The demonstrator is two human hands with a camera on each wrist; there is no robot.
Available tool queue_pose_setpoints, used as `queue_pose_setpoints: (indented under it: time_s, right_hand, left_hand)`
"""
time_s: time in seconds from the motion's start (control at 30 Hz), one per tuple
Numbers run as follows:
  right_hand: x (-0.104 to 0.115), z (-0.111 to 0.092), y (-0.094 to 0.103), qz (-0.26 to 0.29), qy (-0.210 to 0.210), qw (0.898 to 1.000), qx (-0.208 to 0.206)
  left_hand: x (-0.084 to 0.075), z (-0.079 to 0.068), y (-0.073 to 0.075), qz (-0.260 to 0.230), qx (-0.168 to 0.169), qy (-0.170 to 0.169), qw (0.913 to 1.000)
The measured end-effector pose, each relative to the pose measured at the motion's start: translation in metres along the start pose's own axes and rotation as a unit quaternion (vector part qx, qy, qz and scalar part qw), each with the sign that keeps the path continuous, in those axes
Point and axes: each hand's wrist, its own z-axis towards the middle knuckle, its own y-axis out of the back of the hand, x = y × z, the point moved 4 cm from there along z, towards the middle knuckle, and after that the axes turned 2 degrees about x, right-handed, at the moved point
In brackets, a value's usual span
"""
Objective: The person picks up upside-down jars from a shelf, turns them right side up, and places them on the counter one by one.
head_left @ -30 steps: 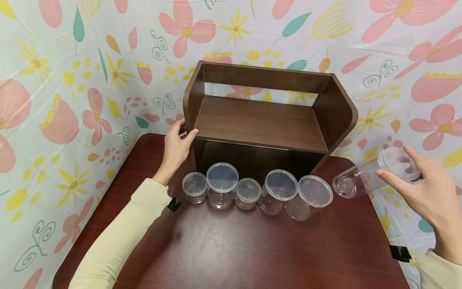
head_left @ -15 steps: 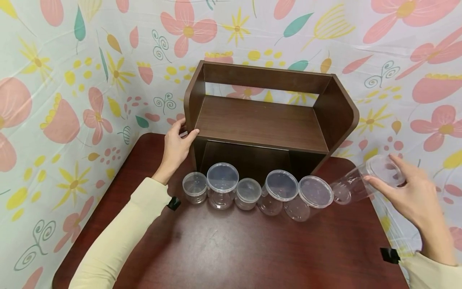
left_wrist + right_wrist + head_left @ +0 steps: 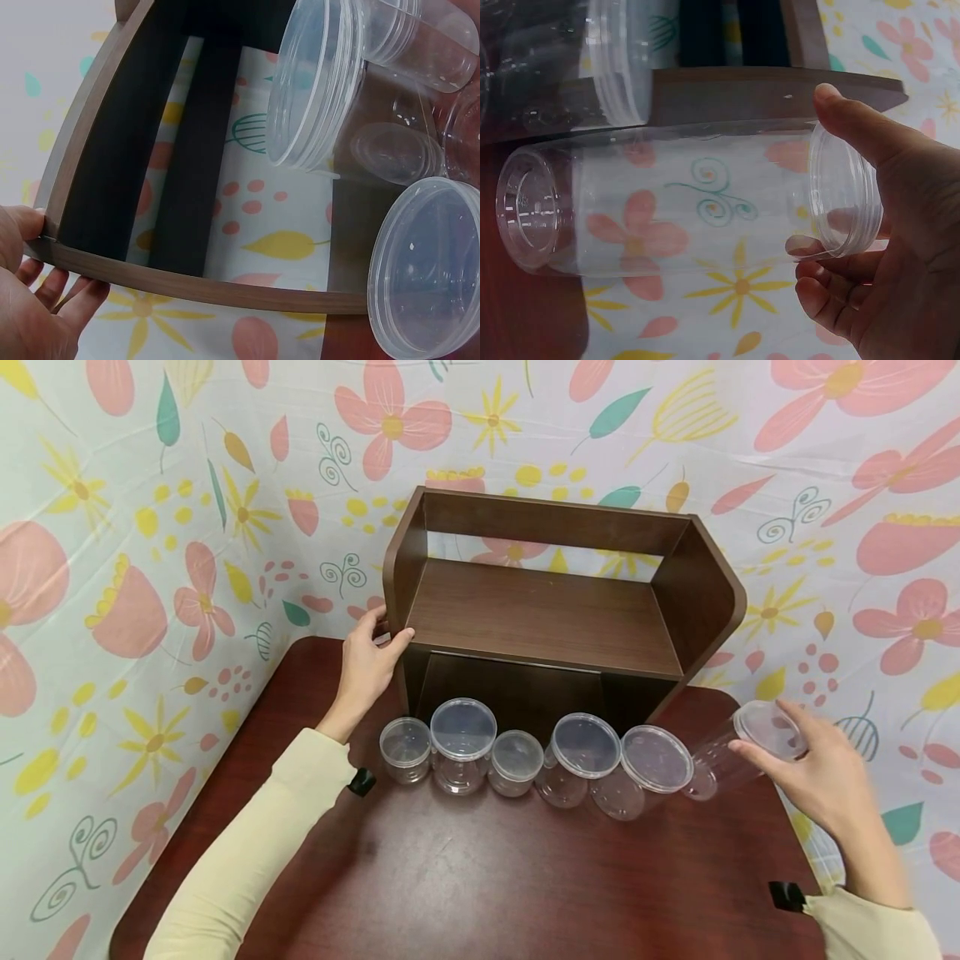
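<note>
My left hand [image 3: 367, 667] grips the left side of the dark brown shelf [image 3: 543, 614], thumb on its front edge and fingers round the outer side. At the right, my right hand [image 3: 821, 768] holds a tall clear plastic jar [image 3: 697, 202] by its lidded top. That jar is tilted, its base towards the row of jars, and in the head view its base is beside the rightmost one. In front of the shelf stand several clear lidded jars of different heights, among them a small jar [image 3: 405, 750], a taller jar [image 3: 462, 743] and the rightmost jar [image 3: 654, 764].
The shelf has an upper board and a dark lower compartment [image 3: 517, 693], partly hidden behind the jars. It stands at the back of a reddish-brown table [image 3: 465, 893]. Flower-printed cloth [image 3: 247, 468] hangs behind and at both sides.
My right hand has moved left and down with the tall jar, bringing it from beyond the table's right side close to the rightmost jar. The left hand stays on the shelf.
</note>
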Motion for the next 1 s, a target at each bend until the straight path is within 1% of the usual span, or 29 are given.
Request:
queue_pose_setpoints:
  time_s: [0.2,0.43,0.7,1.0]
  right_hand:
    - [-0.003,-0.004,-0.015,0.001,0.006,1.000,-0.004]
    - [-0.009,-0.009,-0.030,0.012,0.002,1.000,-0.002]
    - [-0.016,-0.011,-0.044,0.006,0.022,1.000,0.002]
    - [-0.018,-0.017,-0.054,0.002,0.012,1.000,0.016]
  left_hand:
    - [0.001,0.000,0.000,-0.003,0.001,0.000,1.0000]
    - [0.002,0.000,0.000,-0.005,0.004,0.004,1.0000]
    - [0.004,0.000,-0.001,-0.007,0.007,0.003,0.9999]
    - [0.003,-0.001,0.000,-0.001,0.009,0.002,1.0000]
